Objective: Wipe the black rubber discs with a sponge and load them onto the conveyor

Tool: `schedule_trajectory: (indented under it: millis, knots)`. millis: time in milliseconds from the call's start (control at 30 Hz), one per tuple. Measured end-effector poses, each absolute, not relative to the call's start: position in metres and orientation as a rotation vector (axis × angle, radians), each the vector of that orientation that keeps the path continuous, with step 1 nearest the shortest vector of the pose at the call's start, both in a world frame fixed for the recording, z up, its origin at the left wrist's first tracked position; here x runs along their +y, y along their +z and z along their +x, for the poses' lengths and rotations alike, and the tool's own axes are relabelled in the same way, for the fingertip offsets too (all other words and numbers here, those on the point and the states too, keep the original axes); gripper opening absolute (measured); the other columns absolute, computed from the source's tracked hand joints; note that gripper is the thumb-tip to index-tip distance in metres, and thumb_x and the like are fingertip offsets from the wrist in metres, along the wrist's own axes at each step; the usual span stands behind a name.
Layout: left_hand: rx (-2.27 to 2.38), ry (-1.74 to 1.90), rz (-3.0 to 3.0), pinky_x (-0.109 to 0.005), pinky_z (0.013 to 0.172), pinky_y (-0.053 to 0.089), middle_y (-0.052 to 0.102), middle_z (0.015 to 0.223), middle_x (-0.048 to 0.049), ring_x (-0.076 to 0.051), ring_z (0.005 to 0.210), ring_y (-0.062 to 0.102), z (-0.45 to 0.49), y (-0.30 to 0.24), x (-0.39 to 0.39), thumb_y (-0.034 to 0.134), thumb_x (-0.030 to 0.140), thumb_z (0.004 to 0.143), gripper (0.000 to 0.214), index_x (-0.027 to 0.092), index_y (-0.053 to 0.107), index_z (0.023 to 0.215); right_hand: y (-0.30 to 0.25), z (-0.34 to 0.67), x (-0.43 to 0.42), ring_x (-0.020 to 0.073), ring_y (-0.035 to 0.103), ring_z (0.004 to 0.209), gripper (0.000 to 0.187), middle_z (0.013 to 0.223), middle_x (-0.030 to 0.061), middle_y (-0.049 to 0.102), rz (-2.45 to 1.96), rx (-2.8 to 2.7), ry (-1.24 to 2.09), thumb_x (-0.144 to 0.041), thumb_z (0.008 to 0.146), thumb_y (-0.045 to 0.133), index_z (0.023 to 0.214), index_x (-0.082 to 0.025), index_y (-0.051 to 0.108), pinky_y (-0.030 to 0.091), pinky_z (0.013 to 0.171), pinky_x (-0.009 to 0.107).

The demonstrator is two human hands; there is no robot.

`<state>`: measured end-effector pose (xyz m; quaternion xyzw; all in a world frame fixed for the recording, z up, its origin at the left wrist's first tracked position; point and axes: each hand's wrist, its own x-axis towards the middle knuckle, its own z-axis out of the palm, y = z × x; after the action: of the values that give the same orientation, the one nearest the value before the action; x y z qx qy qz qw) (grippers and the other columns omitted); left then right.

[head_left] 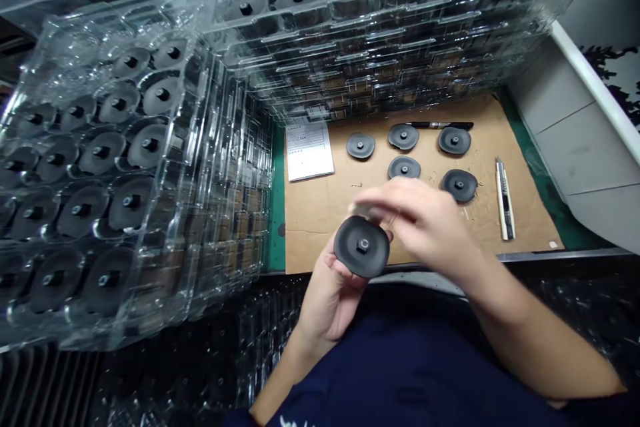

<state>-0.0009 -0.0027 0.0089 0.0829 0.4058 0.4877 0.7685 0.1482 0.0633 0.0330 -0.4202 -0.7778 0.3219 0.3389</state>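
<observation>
Fingers: left hand grasping a black disc from beneath, just in front of the body, stud side up. Right hand curled over the disc's far edge, fingertips blurred; cannot tell whether they grip it or only touch it.

Surroundings, by descending size. Back stack: clear plastic trays piled several high, top one filled with black studded discs in round pockets. Left stack: same kind of trays, discs likewise seated in the top layer. Cardboard sheet: spread over a green surface, which shows along both sides. Printed paper: near the cardboard's far left corner. Pen: black, lying crosswise near the back stack, just beyond two loose discs. Utility knife: pale handle, right part of the cardboard, narrow end pointing away from the body. Loose discs: five visible on the cardboard, studs up, spaced apart; the nearer middle one lies just beyond the right hand.
</observation>
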Motion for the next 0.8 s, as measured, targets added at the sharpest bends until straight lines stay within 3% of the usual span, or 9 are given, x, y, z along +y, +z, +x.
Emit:
schedule_trajectory:
  millis: [100,267,433,500,600,700,800]
  knots:
    - [0.881,1.145,0.185,-0.038,0.099,0.042,0.058,0.127,-0.0081,-0.028,0.113,0.057,-0.005,0.009,0.000,0.075,0.043,0.063,0.063,0.026,0.055,0.120,-0.009,0.159,0.064,0.0153,0.060,0.082,0.023,0.094,0.0024,0.067,-1.413,-1.925,0.929,-0.020,0.087,0.050,0.106,-0.023,0.064,0.045,0.072,0.027]
    - [0.886,1.183,0.185,-0.042,0.100,0.041,0.057,0.128,-0.0086,-0.029,0.117,0.053,-0.007,0.007,0.003,0.071,0.039,0.069,0.057,0.025,0.054,0.121,-0.057,0.160,0.041,0.0164,0.063,0.078,0.019,0.085,0.0026,0.068,-1.429,-1.934,1.124,-0.025,0.087,0.051,0.097,-0.021,0.067,0.048,0.070,0.028]
    - [0.855,1.172,0.250,-0.040,0.098,0.044,0.057,0.128,-0.0079,-0.028,0.115,0.055,0.000,0.010,0.002,0.070,0.037,0.072,0.053,0.024,0.055,0.121,-0.002,0.151,0.046,0.0149,0.058,0.077,0.028,0.104,0.0046,0.063,-1.471,-1.742,0.903,-0.026,0.090,0.046,0.116,-0.023,0.057,0.047,0.066,0.028]
    - [0.872,1.151,0.269,-0.037,0.096,0.046,0.060,0.124,-0.0074,-0.026,0.113,0.057,0.002,0.011,0.000,0.070,0.033,0.074,0.048,0.024,0.056,0.119,0.028,0.143,0.046,0.0161,0.057,0.083,0.031,0.105,0.0064,0.062,-1.331,-1.747,0.768,-0.022,0.091,0.045,0.120,-0.020,0.055,0.047,0.073,0.030]
    - [0.932,1.112,0.265,-0.031,0.091,0.049,0.064,0.115,-0.0054,-0.022,0.107,0.060,0.001,0.008,-0.002,0.069,0.026,0.075,0.044,0.024,0.056,0.117,0.053,0.136,0.039,0.0172,0.056,0.086,0.027,0.096,0.0073,0.063,-1.050,-1.955,0.827,-0.015,0.090,0.044,0.113,-0.014,0.058,0.046,0.079,0.032]
    - [0.971,1.162,0.257,-0.024,0.082,0.052,0.065,0.110,-0.0009,-0.017,0.100,0.062,0.000,0.005,-0.002,0.071,0.018,0.071,0.044,0.026,0.058,0.113,0.057,0.134,0.038,0.0131,0.057,0.082,0.023,0.090,0.0035,0.063,-0.947,-2.118,1.088,-0.012,0.088,0.045,0.104,-0.015,0.061,0.047,0.076,0.026]
    - [0.958,1.158,0.282,-0.021,0.076,0.052,0.068,0.100,-0.0004,-0.015,0.090,0.064,0.004,0.005,-0.001,0.072,0.020,0.071,0.031,0.023,0.064,0.100,0.053,0.132,0.042,0.0139,0.056,0.079,0.024,0.088,0.0055,0.063,-1.048,-2.059,0.944,-0.012,0.089,0.044,0.105,-0.012,0.062,0.046,0.075,0.028]
